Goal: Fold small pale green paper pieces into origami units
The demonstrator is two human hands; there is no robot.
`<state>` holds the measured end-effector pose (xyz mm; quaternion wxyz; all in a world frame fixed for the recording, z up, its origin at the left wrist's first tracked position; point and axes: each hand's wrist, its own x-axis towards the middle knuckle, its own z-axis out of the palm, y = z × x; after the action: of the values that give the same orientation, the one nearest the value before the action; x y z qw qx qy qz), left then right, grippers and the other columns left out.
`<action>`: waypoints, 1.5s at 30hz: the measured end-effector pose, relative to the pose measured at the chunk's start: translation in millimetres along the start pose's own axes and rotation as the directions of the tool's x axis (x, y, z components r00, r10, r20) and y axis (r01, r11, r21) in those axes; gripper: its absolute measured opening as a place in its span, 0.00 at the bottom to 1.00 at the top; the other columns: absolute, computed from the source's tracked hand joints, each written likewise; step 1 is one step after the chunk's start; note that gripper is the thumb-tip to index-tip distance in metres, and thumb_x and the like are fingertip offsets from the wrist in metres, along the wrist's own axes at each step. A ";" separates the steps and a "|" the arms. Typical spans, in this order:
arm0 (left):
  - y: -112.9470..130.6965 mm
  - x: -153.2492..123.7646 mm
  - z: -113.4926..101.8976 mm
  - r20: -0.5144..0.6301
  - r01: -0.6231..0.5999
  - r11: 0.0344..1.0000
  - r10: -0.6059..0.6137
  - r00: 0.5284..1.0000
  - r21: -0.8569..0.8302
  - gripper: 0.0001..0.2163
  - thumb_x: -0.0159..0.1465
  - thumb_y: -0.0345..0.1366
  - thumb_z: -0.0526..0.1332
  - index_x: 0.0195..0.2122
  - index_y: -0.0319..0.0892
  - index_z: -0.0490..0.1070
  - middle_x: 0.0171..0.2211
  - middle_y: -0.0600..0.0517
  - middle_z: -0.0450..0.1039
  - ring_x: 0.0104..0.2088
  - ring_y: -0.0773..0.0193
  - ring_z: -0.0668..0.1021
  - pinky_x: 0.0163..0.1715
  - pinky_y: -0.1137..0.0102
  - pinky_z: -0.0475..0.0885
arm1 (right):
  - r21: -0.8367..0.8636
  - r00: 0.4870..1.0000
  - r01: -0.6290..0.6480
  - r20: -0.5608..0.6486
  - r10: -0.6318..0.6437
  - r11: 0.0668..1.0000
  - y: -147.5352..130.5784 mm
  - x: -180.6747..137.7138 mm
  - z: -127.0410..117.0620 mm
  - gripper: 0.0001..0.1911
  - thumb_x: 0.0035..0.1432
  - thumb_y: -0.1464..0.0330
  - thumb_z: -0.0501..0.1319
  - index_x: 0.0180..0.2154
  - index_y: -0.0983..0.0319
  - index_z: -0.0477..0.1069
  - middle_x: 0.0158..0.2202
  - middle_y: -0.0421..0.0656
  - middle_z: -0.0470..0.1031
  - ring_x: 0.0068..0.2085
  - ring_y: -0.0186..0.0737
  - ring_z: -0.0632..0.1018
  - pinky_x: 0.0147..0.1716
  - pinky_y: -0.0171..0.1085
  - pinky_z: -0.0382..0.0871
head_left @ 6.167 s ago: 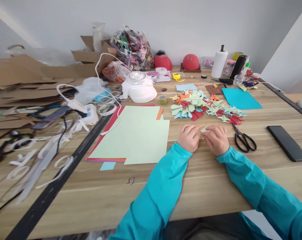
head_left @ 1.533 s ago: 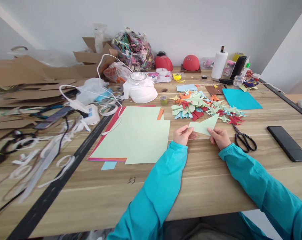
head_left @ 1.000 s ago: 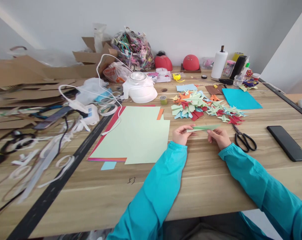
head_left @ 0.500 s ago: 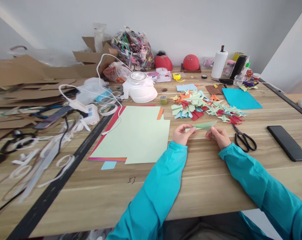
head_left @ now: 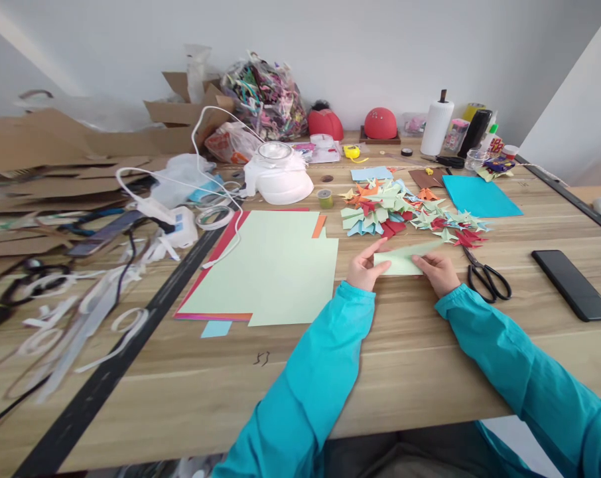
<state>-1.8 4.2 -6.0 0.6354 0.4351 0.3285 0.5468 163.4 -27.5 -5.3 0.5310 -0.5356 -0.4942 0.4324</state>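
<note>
A pale green piece of folded paper (head_left: 404, 260) lies between my two hands, low over the wooden table (head_left: 410, 372). My left hand (head_left: 364, 268) pinches its left end, thumb raised toward the pile behind. My right hand (head_left: 440, 273) grips its right side with curled fingers. Both sleeves are teal. Just beyond the paper lies a pile of folded origami pieces (head_left: 404, 214) in green, red, orange and blue.
A large pale green sheet (head_left: 275, 269) on coloured sheets lies to the left. Black scissors (head_left: 487, 279) and a black phone (head_left: 573, 284) lie to the right. A blue sheet (head_left: 479, 196), paper towel roll (head_left: 436, 126), white bowl-shaped object (head_left: 278, 176), cables and cardboard crowd the back and left.
The paper was held up as a flat triangle, turned edge-on in both hands, and now is lowered nearer the table with its broad face showing again. Both hands stayed in place.
</note>
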 end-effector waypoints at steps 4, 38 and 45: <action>0.9 -0.9 0.6 -0.017 0.007 1.000 -0.007 1.000 0.011 0.26 0.40 0.31 0.68 0.44 0.40 0.71 0.34 0.49 0.76 0.35 0.61 0.76 0.38 0.68 0.70 | -0.036 0.999 0.039 -0.021 -0.040 0.999 1.2 -1.0 -1.4 0.18 0.44 0.55 0.62 0.19 0.63 0.68 0.16 0.36 0.64 0.19 0.29 0.63 0.16 0.31 0.57; 5.0 -8.1 3.9 -0.055 -0.086 0.916 0.116 0.992 0.392 0.15 0.46 0.37 0.65 0.35 0.38 0.76 0.21 0.52 0.72 0.21 0.70 0.70 0.23 0.74 0.65 | 0.347 0.992 -0.119 -0.003 0.128 0.930 -10.8 -4.6 -0.4 0.16 0.41 0.60 0.66 0.33 0.60 0.74 0.22 0.38 0.73 0.24 0.34 0.73 0.24 0.34 0.65; 3.6 -7.3 2.0 0.019 -0.074 0.872 0.074 0.997 0.485 0.12 0.47 0.40 0.64 0.29 0.38 0.77 0.16 0.54 0.68 0.16 0.73 0.62 0.17 0.75 0.59 | 0.069 0.998 -0.065 0.021 0.064 0.996 -6.9 -5.6 -0.1 0.15 0.35 0.60 0.69 0.24 0.63 0.73 0.22 0.39 0.74 0.24 0.35 0.72 0.24 0.34 0.64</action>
<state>-2.9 -3.3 -2.3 0.4846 0.5926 0.4382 0.4711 162.3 -33.5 1.2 0.5306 -0.5285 -0.4662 0.4710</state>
